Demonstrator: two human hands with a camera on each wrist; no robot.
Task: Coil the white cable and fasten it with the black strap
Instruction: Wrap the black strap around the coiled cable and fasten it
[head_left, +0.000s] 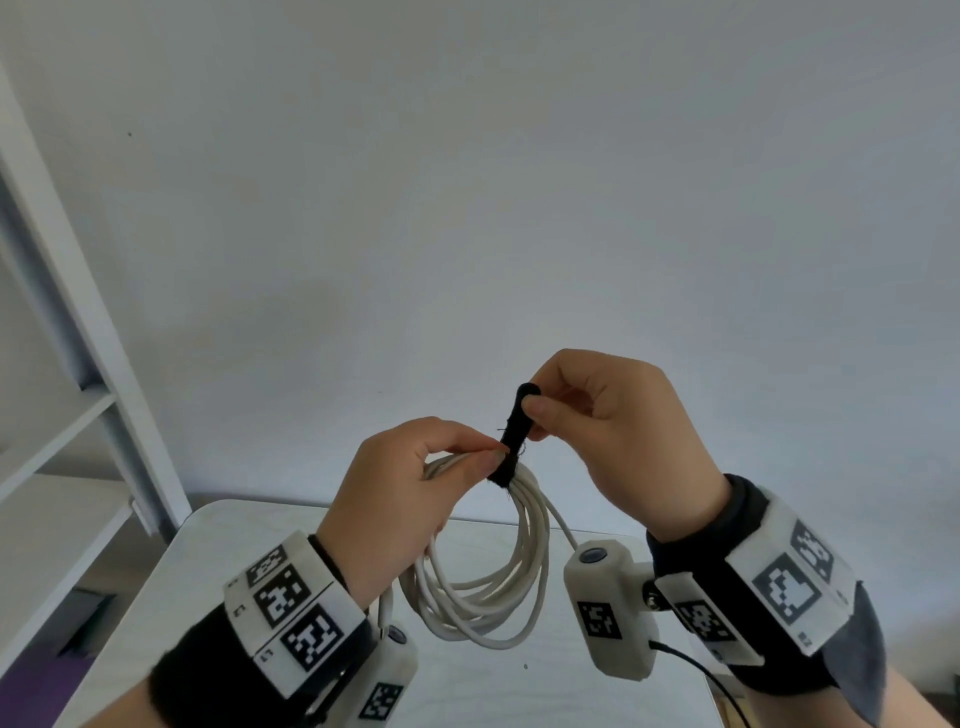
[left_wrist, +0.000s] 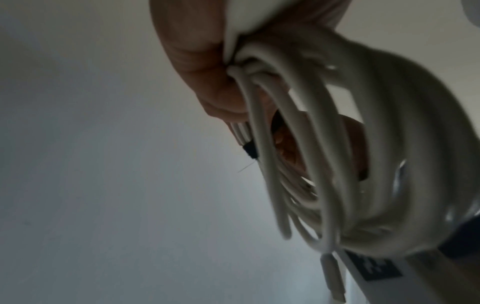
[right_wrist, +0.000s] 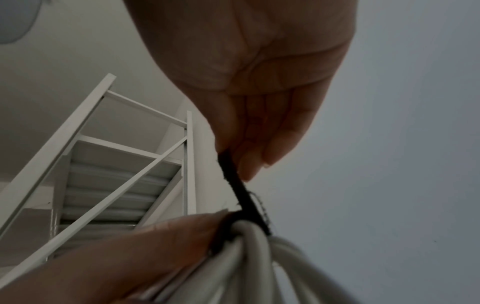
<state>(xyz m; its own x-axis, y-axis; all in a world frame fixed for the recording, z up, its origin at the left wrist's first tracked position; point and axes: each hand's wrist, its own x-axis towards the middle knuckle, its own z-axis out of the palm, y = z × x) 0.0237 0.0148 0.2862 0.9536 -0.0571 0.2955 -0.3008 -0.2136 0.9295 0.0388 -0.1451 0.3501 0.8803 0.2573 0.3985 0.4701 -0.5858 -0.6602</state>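
Observation:
The white cable (head_left: 498, 582) hangs in several loops in the air above the table. My left hand (head_left: 415, 478) pinches the top of the coil beside the black strap (head_left: 514, 436), which wraps round the bundle there. My right hand (head_left: 587, 410) pinches the strap's free end and holds it up and away from the coil. In the left wrist view the cable (left_wrist: 363, 164) loops close to the lens, a plug end (left_wrist: 333, 273) hangs low, and a bit of the strap (left_wrist: 250, 151) shows. The right wrist view shows the strap (right_wrist: 242, 191) taut between my right hand (right_wrist: 233, 152) and the cable (right_wrist: 249, 246).
A light table (head_left: 234, 561) lies below my hands, near its far edge. A white shelf unit (head_left: 62, 364) stands at the left, also seen as the shelf unit (right_wrist: 116, 164) in the right wrist view. A plain wall fills the background.

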